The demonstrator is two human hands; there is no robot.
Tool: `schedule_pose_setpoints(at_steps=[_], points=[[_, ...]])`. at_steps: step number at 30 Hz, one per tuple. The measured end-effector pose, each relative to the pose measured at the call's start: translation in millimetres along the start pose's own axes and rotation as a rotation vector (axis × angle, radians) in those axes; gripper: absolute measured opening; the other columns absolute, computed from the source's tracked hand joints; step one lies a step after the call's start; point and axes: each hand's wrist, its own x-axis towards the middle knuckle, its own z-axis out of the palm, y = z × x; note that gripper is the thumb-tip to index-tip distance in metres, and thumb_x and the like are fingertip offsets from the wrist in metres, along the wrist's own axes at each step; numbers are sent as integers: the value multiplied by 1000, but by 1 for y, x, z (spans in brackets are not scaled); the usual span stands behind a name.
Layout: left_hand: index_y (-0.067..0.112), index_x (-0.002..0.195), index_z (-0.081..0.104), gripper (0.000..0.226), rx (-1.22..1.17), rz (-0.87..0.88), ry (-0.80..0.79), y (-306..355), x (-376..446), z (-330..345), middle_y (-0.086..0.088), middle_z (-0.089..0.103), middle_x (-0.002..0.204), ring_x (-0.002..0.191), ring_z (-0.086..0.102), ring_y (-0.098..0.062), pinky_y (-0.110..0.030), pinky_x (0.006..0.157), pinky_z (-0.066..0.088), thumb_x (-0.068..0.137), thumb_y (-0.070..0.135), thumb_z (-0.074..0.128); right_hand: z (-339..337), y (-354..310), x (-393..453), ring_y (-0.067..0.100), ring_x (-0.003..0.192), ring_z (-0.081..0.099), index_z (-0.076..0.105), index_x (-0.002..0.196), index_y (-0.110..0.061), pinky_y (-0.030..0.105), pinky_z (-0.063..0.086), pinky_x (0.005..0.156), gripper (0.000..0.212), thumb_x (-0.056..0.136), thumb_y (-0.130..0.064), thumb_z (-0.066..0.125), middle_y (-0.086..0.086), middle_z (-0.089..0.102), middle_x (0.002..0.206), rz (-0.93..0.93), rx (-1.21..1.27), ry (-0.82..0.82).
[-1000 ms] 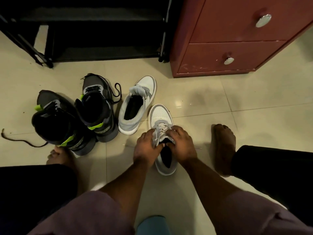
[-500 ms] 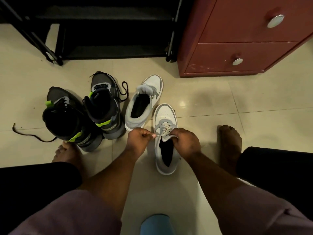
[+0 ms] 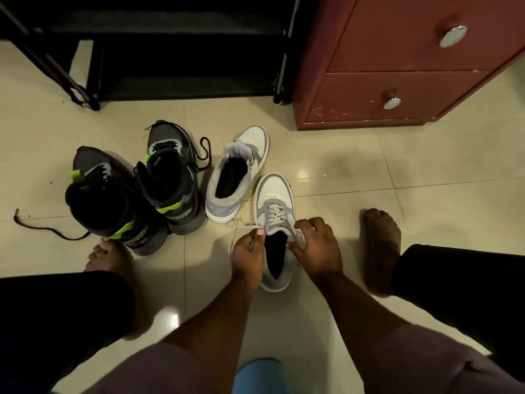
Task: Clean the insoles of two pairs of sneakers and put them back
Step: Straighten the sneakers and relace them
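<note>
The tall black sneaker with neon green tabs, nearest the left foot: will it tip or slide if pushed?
The tall black sneaker with neon green tabs probably slides: the glossy tiled floor looks slick. Its high collar may make it tip. Its loose black lace would likely trail limply.

We see our bare left hand (image 3: 247, 253) and bare right hand (image 3: 318, 245), no rings, watches or bands on either. One nail on the left hand carries pale pink polish. Our forearms are uncovered up to loose, soft mauve fabric sleeves (image 3: 420, 362) that begin near the elbows. Plain black cloth trousers (image 3: 56, 311) cover both legs and end above the ankles. Our bare left foot (image 3: 106, 255) and bare right foot (image 3: 380, 245) wear no socks or shoes
</note>
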Motion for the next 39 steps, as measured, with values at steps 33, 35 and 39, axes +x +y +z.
schedule_pose_setpoints(at_steps=[33, 35, 39], points=[[-3, 91, 69, 7, -554, -411, 46, 32, 25, 14, -16, 71, 86, 73, 67, -24, -39, 83, 58, 91, 1, 63, 2, -17, 46, 24, 133, 44, 33, 142, -14, 15, 50, 72, 42, 100, -12, 37, 11, 41, 147, 1228, 1180, -109], [-1, 97, 68, 11, -567, -426, 5, 33, 27, 10, -16, 68, 92, 78, 66, -26, -36, 77, 59, 94, 3, 59, -5, -21, 44, 26, 118, 54, 44, 133, 2, 16, 43, 60, 36, 100, -6, 35, 21, 46, 141, 1169, 1366, -44], [17, 82, 59, 17, -509, -306, -65, 54, 25, 4, -12, 64, 88, 66, 58, -20, -28, 58, 44, 95, 6, 56, -31, -36, 39, 16, 68, 60, 59, 95, -4, 18, 42, 52, 19, 98, -15, 44, 16, 64, 94, 1013, 1423, 15]])
